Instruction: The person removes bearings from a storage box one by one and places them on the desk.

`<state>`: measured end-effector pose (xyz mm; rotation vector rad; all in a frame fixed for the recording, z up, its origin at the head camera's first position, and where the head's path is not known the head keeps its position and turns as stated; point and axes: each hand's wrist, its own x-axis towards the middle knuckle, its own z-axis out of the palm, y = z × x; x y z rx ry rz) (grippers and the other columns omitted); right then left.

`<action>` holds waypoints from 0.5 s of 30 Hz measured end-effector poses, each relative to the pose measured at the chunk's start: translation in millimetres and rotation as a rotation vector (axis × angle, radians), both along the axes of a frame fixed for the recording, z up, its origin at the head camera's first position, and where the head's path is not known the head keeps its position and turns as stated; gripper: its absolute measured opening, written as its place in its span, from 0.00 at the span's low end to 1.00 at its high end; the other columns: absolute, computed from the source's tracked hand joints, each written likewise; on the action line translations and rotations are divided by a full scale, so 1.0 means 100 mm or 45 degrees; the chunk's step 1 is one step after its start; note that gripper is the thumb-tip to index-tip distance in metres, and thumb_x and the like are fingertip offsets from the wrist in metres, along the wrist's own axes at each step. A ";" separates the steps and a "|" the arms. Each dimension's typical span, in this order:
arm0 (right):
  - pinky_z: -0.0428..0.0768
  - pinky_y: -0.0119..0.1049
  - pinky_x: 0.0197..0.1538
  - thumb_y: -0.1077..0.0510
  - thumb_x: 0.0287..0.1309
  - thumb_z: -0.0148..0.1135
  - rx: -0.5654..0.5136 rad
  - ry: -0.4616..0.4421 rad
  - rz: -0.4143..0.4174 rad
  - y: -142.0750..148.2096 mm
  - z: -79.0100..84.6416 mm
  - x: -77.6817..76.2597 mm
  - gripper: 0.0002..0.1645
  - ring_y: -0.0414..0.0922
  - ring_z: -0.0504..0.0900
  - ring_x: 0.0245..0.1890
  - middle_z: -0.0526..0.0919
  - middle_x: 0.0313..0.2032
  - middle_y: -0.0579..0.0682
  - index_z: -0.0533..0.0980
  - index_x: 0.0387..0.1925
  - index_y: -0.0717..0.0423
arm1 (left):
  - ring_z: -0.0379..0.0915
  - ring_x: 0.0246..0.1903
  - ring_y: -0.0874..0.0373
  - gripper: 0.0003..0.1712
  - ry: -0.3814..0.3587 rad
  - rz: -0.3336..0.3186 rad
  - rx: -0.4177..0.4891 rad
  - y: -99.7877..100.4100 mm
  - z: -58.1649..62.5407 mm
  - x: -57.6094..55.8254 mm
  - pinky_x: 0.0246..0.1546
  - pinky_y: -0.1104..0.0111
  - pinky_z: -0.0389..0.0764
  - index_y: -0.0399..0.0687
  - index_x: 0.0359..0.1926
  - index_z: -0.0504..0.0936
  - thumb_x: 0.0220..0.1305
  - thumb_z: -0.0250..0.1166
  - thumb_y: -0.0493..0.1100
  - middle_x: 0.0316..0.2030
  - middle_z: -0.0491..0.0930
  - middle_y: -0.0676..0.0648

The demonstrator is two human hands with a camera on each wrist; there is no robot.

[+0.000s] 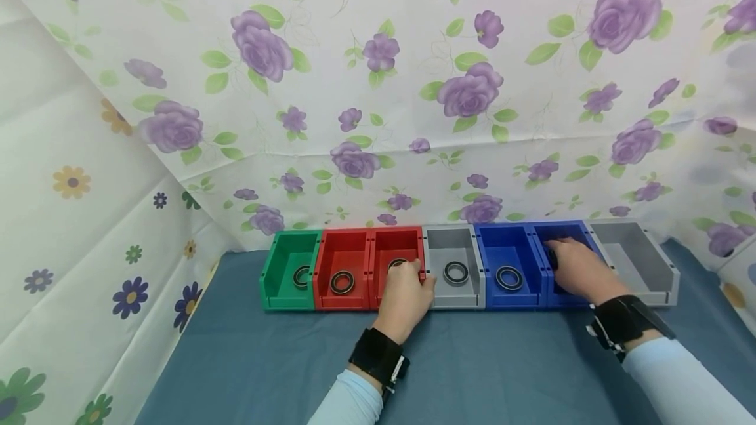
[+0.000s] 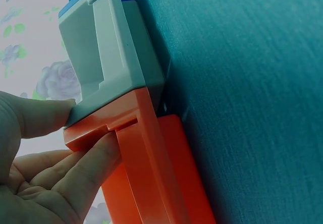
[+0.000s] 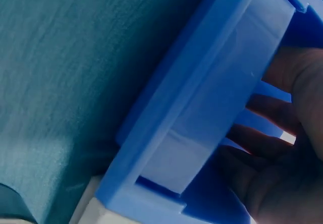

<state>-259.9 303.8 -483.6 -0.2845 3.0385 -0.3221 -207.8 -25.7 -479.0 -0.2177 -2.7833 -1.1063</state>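
Observation:
My left hand (image 1: 404,294) pinches the adjoining side walls of a red bin (image 1: 380,241) and a grey bin (image 1: 451,238). In the left wrist view its thumb (image 2: 48,117) lies on the grey bin's side and its fingers (image 2: 88,176) reach inside the red one. A bearing (image 1: 397,262) in that red bin is partly covered by the hand. My right hand (image 1: 581,271) reaches into the rightmost blue bin (image 1: 561,233), holding a dark, ring-edged bearing (image 1: 552,258) at its fingertips. The palm hides the bearing in the right wrist view, where the fingers bend behind the bin's front wall (image 3: 217,108).
Other bearings lie in the green bin (image 1: 283,281), the left red bin (image 1: 345,248), the grey bin and the left blue bin (image 1: 504,241). At the right end stands another grey bin (image 1: 634,254). Behind the row hangs a flowered cloth (image 1: 413,103); blue-green cloth (image 1: 248,359) covers the table.

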 end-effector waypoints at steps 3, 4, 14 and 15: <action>0.59 0.60 0.57 0.68 0.56 0.51 0.005 -0.029 -0.016 0.00 -0.02 0.00 0.27 0.68 0.61 0.57 0.66 0.55 0.74 0.64 0.58 0.74 | 0.73 0.34 0.62 0.25 0.009 0.002 -0.013 0.00 0.00 0.00 0.26 0.81 0.71 0.37 0.54 0.76 0.59 0.65 0.47 0.49 0.77 0.42; 0.59 0.61 0.57 0.68 0.56 0.50 0.008 -0.039 -0.020 0.00 -0.03 -0.01 0.27 0.68 0.61 0.57 0.65 0.55 0.74 0.64 0.58 0.74 | 0.74 0.35 0.62 0.25 0.011 0.003 -0.017 0.00 0.00 0.00 0.27 0.81 0.71 0.38 0.54 0.76 0.59 0.65 0.47 0.49 0.77 0.42; 0.62 0.59 0.56 0.68 0.58 0.46 0.021 -0.021 -0.002 0.00 -0.08 0.02 0.26 0.67 0.63 0.56 0.66 0.54 0.75 0.63 0.58 0.76 | 0.72 0.28 0.63 0.25 0.001 -0.004 0.030 -0.01 0.01 0.01 0.16 0.76 0.70 0.37 0.54 0.76 0.58 0.65 0.46 0.51 0.76 0.41; 0.62 0.59 0.56 0.68 0.57 0.47 0.022 -0.014 0.002 0.00 -0.08 0.02 0.26 0.67 0.63 0.56 0.66 0.53 0.74 0.63 0.58 0.76 | 0.71 0.28 0.63 0.25 0.006 -0.002 0.026 -0.01 0.01 0.01 0.16 0.76 0.70 0.37 0.54 0.76 0.58 0.65 0.46 0.50 0.76 0.41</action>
